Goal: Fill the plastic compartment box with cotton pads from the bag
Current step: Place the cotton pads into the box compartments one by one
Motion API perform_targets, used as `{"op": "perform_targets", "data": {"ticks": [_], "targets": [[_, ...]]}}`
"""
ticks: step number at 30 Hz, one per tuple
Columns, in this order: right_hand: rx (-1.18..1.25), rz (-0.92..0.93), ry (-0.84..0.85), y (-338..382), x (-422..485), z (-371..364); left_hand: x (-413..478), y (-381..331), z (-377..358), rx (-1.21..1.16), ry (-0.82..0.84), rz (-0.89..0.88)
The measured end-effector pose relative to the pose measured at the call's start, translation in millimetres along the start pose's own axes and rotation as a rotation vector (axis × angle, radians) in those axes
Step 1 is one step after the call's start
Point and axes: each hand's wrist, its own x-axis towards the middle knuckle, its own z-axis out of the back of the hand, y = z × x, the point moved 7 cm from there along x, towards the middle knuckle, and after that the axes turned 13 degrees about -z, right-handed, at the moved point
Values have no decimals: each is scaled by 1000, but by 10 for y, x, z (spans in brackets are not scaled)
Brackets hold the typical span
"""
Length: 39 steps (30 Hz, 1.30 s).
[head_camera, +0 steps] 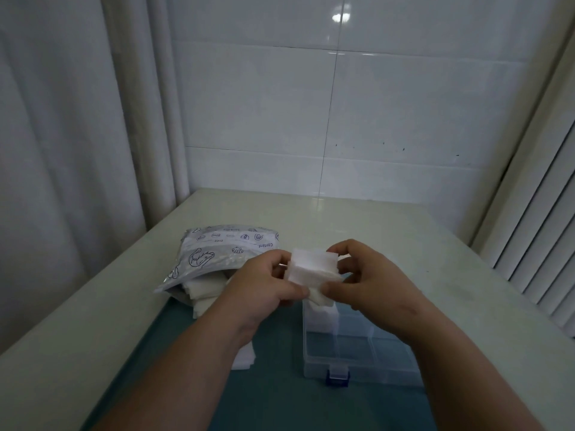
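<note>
The left hand (267, 284) and right hand (367, 275) pinch a stack of cotton pads (314, 264) between curled fingers, just above the far end of the box (373, 376). One far compartment looks filled and the nearer ones appear empty. The bag (217, 253) on the bench (342, 219) holds plenty more, so most of the filling seems left.

1. Box (357, 346): clear plastic, split into compartments, blue latch (337, 376) on the near edge. Lies flat, right of the bag. The far-left compartment holds white pads; those nearer look see-through.
2. Stack (312, 265): white square cotton pads, pinched between left hand (267, 284) and right hand (370, 275), above the box's far end.
3. Bag (217, 253): grey-white printed pouch, lying flat, mouth open toward the viewer, pads (202, 290) spilling out.
</note>
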Motion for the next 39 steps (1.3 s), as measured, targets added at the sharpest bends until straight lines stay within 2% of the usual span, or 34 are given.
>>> {"op": "perform_targets", "data": {"ticks": [9, 14, 20, 25, 27, 31, 34, 39], "targets": [[-66, -48, 20, -74, 33, -46, -43, -34, -72, 159, 38, -29], [-47, 50, -61, 13, -3, 8, -44, -40, -51, 267, 61, -69], [-41, 40, -233, 11, 29, 42, -25, -36, -53, 238, 41, -74], [229, -7, -325, -8, 12, 190, -7, 4, 2, 168, -6, -57], [213, 22, -333, 5, -11, 247, 11, 25, 30, 112, -54, -37], [158, 48, -132, 33, -13, 119, 34, 43, 70, 34, -133, -18], [-36, 42, -205, 16, 23, 67, 26, 18, 59, 26, -117, -25], [-54, 15, -271, -7, 38, 58, 18, -5, 3, 9, -58, -23]]}}
